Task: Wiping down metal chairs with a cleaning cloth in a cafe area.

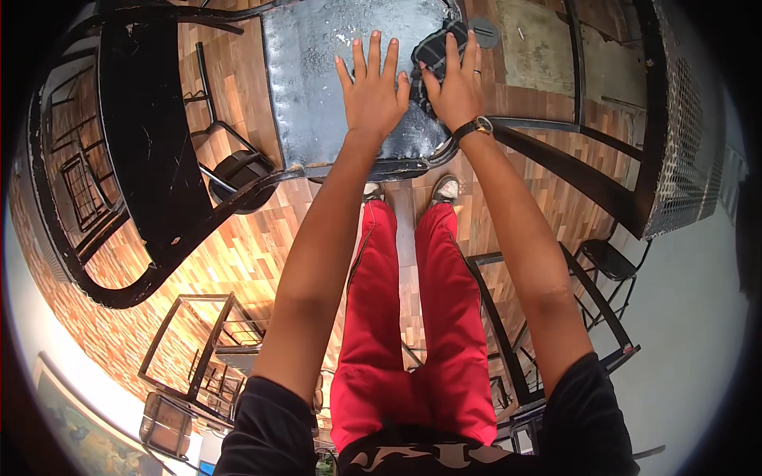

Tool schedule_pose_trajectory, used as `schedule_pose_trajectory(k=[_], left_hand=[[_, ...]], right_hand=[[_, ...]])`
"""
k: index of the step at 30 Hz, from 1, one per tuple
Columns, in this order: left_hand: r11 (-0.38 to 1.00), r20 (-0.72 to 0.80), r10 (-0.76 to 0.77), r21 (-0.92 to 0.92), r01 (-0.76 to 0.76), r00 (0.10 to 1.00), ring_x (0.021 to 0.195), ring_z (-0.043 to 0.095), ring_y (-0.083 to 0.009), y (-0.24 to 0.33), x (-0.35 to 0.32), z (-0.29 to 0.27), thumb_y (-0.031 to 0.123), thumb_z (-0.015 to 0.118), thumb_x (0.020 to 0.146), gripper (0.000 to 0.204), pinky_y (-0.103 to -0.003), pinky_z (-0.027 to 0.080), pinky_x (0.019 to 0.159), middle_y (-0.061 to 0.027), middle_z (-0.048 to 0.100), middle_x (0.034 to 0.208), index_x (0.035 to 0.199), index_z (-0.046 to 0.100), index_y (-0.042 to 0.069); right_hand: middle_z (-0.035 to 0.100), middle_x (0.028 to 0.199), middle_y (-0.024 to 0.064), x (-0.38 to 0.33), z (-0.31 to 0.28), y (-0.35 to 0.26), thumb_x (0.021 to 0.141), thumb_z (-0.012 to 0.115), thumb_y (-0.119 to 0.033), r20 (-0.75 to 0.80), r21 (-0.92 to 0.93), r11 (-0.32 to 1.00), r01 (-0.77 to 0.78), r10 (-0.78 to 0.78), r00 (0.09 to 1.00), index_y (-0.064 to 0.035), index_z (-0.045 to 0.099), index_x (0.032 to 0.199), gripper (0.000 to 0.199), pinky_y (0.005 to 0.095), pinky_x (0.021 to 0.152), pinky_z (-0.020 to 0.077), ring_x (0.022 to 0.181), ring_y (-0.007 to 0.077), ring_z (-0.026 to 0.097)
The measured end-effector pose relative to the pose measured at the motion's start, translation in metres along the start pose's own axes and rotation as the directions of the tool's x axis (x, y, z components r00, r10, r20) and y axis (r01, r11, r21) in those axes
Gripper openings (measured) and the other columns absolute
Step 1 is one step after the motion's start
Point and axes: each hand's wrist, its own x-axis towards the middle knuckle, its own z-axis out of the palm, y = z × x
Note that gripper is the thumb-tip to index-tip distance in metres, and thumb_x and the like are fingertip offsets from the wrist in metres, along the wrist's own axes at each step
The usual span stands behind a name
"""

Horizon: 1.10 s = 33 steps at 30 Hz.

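Observation:
In front of me is a worn black panel [305,87], scuffed and shiny, set in a black frame with curved corners. Over its middle, palm down with fingers spread, is my left hand [373,95]; it holds nothing, and I cannot tell whether it touches the surface. A crumpled dark checked cloth [431,49] lies at the panel's right side. My right hand [459,91] rests on the cloth's right part, fingers stretched out and thumb over it. Its palm side is hidden. A dark-strapped wristwatch [475,127] is on my right wrist.
A long black panel [147,119] in a rounded frame stands at left, a black frame with mesh [686,135] at right. A dark round stool seat [242,176] is near the left frame. Chairs and open frames [186,341] stand around on the wood-patterned floor [262,238].

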Motion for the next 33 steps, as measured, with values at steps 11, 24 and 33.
schedule_pose_trajectory(k=[11,24,33], left_hand=[[1.000,-0.041,0.004,-0.013,-0.005,0.999,0.150,0.022,-0.0425,0.004,0.014,0.009,0.036,0.043,0.098,0.060,-0.068,0.012,0.117,-0.0130,0.029,0.164,0.154,0.040,0.016],[1.000,-0.002,0.019,0.003,-0.019,1.000,0.151,0.020,-0.0418,0.003,0.017,0.003,0.033,0.039,0.101,0.057,-0.062,0.010,0.121,-0.0143,0.028,0.164,0.155,0.040,0.016],[0.999,-0.008,0.023,0.034,-0.022,1.000,0.149,0.024,-0.0417,-0.003,0.012,0.000,0.031,0.041,0.101,0.054,-0.060,0.015,0.120,-0.0136,0.030,0.162,0.152,0.043,0.014]], right_hand=[[0.024,0.161,0.0239,0.035,-0.004,0.001,0.085,0.073,-0.032,0.042,0.050,0.992,-0.115,0.113,0.993,-0.0059,0.041,0.150,0.077,0.0489,0.115,0.0345,0.144,0.0458,0.030],[0.030,0.157,0.0292,0.035,-0.004,0.005,0.080,0.072,-0.015,0.033,0.068,0.996,0.061,-0.063,0.997,0.0064,0.039,0.145,0.076,0.0484,0.121,0.0272,0.147,0.0462,0.027],[0.028,0.159,0.0234,-0.022,-0.003,-0.003,0.085,0.071,-0.014,-0.009,0.127,0.992,0.025,-0.024,1.000,0.0018,0.043,0.145,0.068,0.0492,0.113,0.0383,0.147,0.0455,0.028]])
